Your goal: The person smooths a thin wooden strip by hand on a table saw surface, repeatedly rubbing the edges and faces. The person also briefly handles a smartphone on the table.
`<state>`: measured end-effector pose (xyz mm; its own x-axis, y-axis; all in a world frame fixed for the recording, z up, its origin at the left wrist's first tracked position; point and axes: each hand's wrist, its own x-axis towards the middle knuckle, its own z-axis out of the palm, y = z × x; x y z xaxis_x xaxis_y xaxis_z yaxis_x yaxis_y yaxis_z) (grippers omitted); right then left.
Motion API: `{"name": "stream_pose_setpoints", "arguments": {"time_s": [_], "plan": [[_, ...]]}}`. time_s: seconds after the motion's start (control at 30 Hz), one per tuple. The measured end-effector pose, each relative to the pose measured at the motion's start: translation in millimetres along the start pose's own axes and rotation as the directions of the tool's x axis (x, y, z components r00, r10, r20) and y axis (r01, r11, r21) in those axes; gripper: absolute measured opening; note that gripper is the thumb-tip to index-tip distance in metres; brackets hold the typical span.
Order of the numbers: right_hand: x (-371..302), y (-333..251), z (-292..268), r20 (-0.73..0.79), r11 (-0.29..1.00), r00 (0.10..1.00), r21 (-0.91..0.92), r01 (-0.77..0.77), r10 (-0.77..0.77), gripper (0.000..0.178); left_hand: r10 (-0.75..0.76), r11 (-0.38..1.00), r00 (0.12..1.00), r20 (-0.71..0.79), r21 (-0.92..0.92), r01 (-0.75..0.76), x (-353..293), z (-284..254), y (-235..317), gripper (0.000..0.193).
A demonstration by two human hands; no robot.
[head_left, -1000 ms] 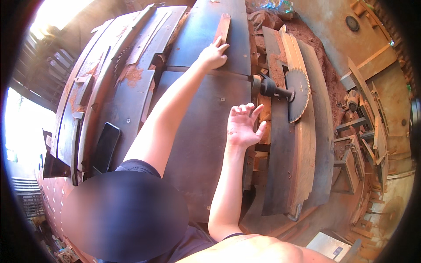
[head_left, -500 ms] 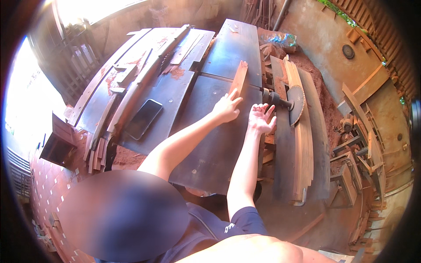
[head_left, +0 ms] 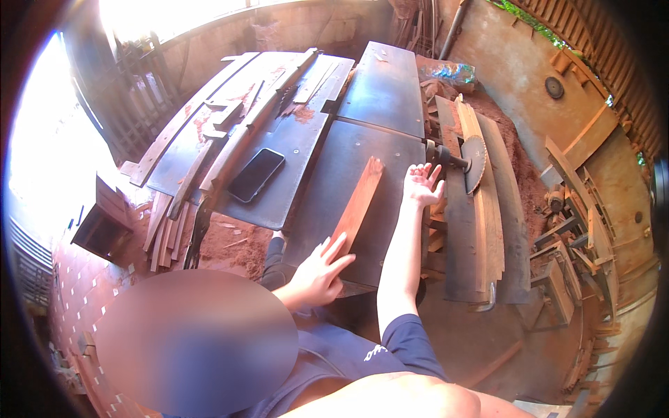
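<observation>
A narrow reddish wooden strip lies slanted across the dark metal machine table. My left hand grips its near end; the fingers partly hide that end. Over the table's right edge is my right hand, palm up, fingers apart and loosely curled, with nothing in it. Just beyond it, a dark shaft carries a round toothed saw blade, apart from the hand.
A black phone lies on the left part of the table, near loose wood strips. Long pale boards lie beside the blade. Reddish sawdust is heaped below. Offcuts pile up at the right.
My left hand has drawn the wooden strip toward me, down and to the left in the picture. My right hand stays by the shaft, still open. The view has shifted slightly.
</observation>
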<state>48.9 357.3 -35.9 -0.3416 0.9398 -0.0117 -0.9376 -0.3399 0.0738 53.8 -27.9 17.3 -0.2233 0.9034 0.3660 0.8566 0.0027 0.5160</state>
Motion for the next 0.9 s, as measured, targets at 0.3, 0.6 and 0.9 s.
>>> {"name": "stream_pose_setpoints", "arguments": {"time_s": [0.3,0.6,0.9], "plan": [[-9,0,1,-0.002,0.998,1.0,-0.062,-0.007,0.007,0.048,-0.051,0.997,0.993,0.11,-0.058,0.058,-45,-23,26,0.058],[-8,5,-3,-0.032,0.999,0.999,-0.046,-0.019,0.018,0.049,-0.01,1.0,0.998,0.06,0.022,0.009,16,-14,-23,0.06],[-7,5,-2,-0.028,0.999,0.999,-0.05,-0.018,0.017,0.05,0.0,0.994,0.993,0.117,0.104,-0.013,133,14,-85,0.065]]}}
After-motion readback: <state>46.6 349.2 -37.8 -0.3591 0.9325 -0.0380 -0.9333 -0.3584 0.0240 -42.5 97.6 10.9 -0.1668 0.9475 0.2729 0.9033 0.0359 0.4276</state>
